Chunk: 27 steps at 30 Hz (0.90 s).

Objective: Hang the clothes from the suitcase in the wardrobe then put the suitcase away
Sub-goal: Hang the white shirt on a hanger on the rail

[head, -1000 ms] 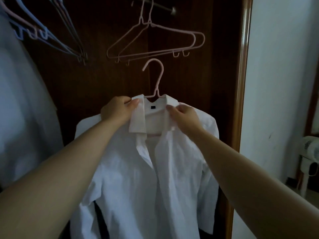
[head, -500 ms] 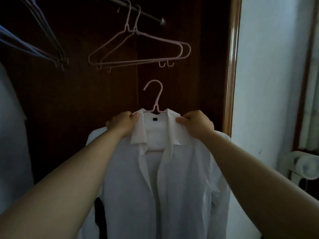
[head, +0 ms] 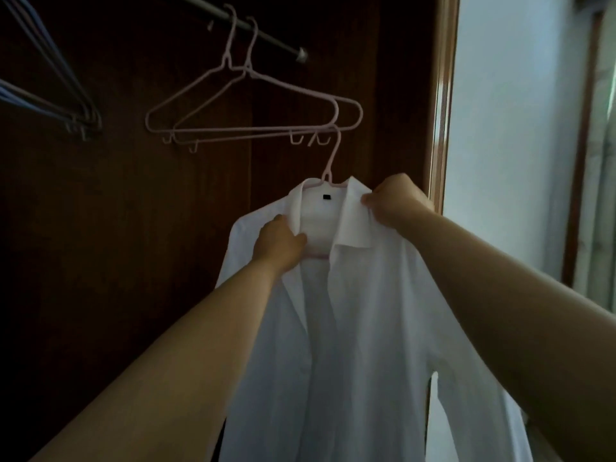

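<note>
**Roughly: shirt on its hanger, not yet on the rail**

White shirt (head: 366, 328) is threaded on a pink hanger (head: 332, 158) and held up inside the wardrobe (head: 133, 228), at about 5 o'clock from frame centre. Left hand (head: 278, 243) has its fingers curled round the collar and front edge, by the hanger's bottom bar. Right hand (head: 395, 201) pinches the other collar wing. Both grips are closed on fabric.

The hook is well below the rail (head: 266, 31), which runs out at 11–12 o'clock. The hook tip overlaps the bottom bars of two empty pink hangers (head: 233, 130); can't tell if they touch. More empty hangers (head: 66, 105) at 10 o'clock.

My read: collar is being squared up and the hang itself is still pending. Suitcase is out of view, so remaining clothes are unknown. Stowing it is presumably still to do.
</note>
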Each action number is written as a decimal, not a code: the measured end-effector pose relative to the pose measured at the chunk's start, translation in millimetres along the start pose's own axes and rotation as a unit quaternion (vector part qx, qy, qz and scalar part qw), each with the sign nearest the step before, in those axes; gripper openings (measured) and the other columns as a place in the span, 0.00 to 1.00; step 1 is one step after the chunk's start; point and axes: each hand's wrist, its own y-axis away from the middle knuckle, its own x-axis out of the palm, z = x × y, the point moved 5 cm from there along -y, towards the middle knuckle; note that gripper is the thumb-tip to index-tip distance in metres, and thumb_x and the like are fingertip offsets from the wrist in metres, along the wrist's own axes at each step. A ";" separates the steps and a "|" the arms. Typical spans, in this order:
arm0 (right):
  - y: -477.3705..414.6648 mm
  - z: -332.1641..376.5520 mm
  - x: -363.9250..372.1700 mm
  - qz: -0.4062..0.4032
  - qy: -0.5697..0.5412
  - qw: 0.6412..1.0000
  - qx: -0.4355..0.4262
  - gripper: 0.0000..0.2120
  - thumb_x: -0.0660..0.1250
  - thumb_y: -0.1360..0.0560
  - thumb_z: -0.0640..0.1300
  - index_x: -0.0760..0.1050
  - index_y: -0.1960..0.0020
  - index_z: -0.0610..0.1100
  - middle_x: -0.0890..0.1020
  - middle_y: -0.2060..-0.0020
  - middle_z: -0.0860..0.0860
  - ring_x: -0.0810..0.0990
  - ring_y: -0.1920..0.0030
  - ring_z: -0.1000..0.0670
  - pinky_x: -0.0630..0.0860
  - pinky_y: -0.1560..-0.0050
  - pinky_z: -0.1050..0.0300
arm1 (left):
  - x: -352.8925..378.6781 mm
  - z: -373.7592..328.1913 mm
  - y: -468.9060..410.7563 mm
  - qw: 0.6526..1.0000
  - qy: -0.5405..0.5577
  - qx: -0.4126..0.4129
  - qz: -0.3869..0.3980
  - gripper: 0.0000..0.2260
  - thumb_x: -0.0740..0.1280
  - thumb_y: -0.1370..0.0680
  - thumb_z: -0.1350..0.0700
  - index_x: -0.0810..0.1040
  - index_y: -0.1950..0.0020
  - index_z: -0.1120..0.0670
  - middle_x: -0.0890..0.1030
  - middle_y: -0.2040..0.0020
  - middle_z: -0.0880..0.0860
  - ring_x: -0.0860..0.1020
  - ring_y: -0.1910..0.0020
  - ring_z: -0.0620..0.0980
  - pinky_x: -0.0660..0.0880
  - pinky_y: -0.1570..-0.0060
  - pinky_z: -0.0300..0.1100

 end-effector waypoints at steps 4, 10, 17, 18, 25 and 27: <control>-17.4 7.1 -15.8 -0.031 -0.015 0.999 0.003 0.07 0.66 0.25 0.47 0.76 0.54 0.44 0.78 0.62 0.47 0.78 0.60 0.45 0.73 0.59 0.54 | -13.0 -31.7 -25.6 0.985 0.167 -0.002 -0.039 0.24 0.59 0.20 0.46 0.66 0.27 0.57 0.71 0.31 0.57 0.72 0.35 0.56 0.70 0.40 0.46; -16.6 -8.9 -19.1 -0.021 -0.047 0.998 0.027 0.10 0.70 0.28 0.51 0.78 0.56 0.44 0.80 0.59 0.47 0.80 0.56 0.44 0.79 0.48 0.45 | -26.4 -50.2 -74.8 0.916 0.386 -0.091 -0.062 0.17 0.55 0.18 0.47 0.75 0.43 0.58 0.77 0.54 0.53 0.76 0.54 0.51 0.74 0.49 0.46; 1.8 -11.5 -20.9 0.028 -0.054 0.998 0.012 0.13 0.72 0.28 0.52 0.81 0.50 0.44 0.80 0.57 0.49 0.79 0.55 0.48 0.75 0.53 0.52 | -24.1 -64.6 -95.1 0.827 0.551 -0.106 0.037 0.14 0.54 0.18 0.57 0.73 0.36 0.56 0.78 0.45 0.53 0.76 0.45 0.50 0.70 0.44 0.47; 3.9 -11.5 -18.6 0.035 -0.046 0.998 0.010 0.13 0.72 0.29 0.52 0.82 0.50 0.44 0.80 0.57 0.49 0.79 0.55 0.48 0.76 0.52 0.52 | -26.0 -67.1 -97.3 0.821 0.560 -0.105 0.040 0.16 0.53 0.19 0.59 0.71 0.33 0.56 0.78 0.40 0.54 0.75 0.39 0.50 0.68 0.40 0.48; 3.4 -20.2 -0.9 0.043 0.029 0.999 0.014 0.11 0.73 0.29 0.50 0.81 0.53 0.43 0.83 0.57 0.47 0.82 0.54 0.45 0.79 0.46 0.45 | -36.4 -79.9 -105.7 0.742 0.661 -0.081 0.078 0.17 0.52 0.19 0.59 0.70 0.31 0.57 0.78 0.37 0.54 0.73 0.34 0.51 0.65 0.36 0.48; -0.6 -19.6 0.8 0.027 0.055 0.998 0.013 0.10 0.72 0.29 0.50 0.79 0.55 0.43 0.82 0.58 0.47 0.82 0.55 0.46 0.80 0.47 0.45 | -40.1 -79.4 -107.0 0.727 0.679 -0.074 0.077 0.16 0.52 0.19 0.59 0.72 0.35 0.56 0.81 0.47 0.51 0.76 0.39 0.49 0.62 0.33 0.50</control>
